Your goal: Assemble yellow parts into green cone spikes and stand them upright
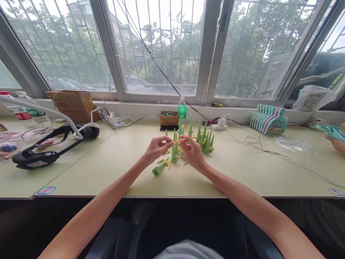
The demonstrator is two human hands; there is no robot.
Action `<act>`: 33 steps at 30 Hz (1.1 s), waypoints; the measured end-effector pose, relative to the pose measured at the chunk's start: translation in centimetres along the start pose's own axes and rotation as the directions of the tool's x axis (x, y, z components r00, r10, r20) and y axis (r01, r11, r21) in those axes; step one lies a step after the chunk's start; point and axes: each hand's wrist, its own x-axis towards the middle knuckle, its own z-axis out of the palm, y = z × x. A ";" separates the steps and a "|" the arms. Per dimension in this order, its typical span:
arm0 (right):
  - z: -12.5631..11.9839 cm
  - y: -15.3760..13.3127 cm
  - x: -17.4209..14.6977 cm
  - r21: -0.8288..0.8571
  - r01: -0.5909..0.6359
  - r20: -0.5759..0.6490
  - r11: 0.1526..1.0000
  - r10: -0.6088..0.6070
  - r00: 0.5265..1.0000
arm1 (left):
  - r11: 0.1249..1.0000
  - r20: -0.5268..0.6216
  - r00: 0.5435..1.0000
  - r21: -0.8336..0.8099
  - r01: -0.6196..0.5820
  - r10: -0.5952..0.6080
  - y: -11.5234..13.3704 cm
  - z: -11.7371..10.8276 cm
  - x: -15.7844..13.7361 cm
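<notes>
Both hands are raised over a cluster of green pointed cones (207,143) that stand on the table with small yellow pieces around them. My left hand (157,148) has thumb and fingertips brought together beside one upright cone (174,154). Across from it, my right hand (193,154) curls its thumb and fingers inward, with a narrow gap between the two hands. Whatever the fingertips hold is too small to make out. In front of the hands, a hollow green cone (159,168) lies on its side next to loose yellow pieces (168,164).
A green-labelled bottle (182,110) and a small cardboard box (168,118) stand behind the cones. To the left are a black headset (55,144) and a bigger carton (74,104). On the right are pastel hangers (268,118), white cables (252,138) and another person's hand (336,144).
</notes>
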 end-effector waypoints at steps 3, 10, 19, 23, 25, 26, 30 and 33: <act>0.0 0.0 0.0 -0.005 -0.009 0.009 1.000 0.009 1.000 | 1.000 0.020 1.000 0.021 0.002 -0.002 0.2 0.0 0.0; 0.1 0.3 0.1 0.017 0.007 0.036 1.000 -0.007 0.999 | 0.999 0.026 1.000 0.038 0.017 -0.018 0.4 0.2 -0.1; 0.3 0.6 0.1 -0.035 -0.008 0.018 0.999 0.009 1.000 | 1.000 0.026 1.000 0.024 0.015 -0.016 -0.1 0.3 0.0; 0.2 0.5 0.0 -0.027 0.007 0.022 1.000 -0.006 1.000 | 0.999 0.032 0.999 0.037 0.017 -0.019 0.0 0.4 -0.1; 0.2 0.4 0.0 -0.018 0.019 0.023 1.000 -0.018 1.000 | 0.999 0.019 1.000 0.034 0.016 -0.017 0.2 0.4 -0.1; 0.2 0.4 0.0 -0.017 0.022 0.022 1.000 -0.022 1.000 | 1.000 0.005 1.000 0.024 0.012 -0.012 0.3 0.4 -0.1; 0.2 0.4 0.0 -0.042 0.031 -0.012 0.999 -0.032 0.999 | 0.999 -0.075 0.997 -0.035 -0.014 0.011 0.6 0.5 -0.1; 0.2 0.3 0.0 -0.069 0.027 -0.063 0.997 -0.032 0.997 | 0.999 -0.091 0.996 -0.035 0.008 -0.011 0.6 0.6 -0.1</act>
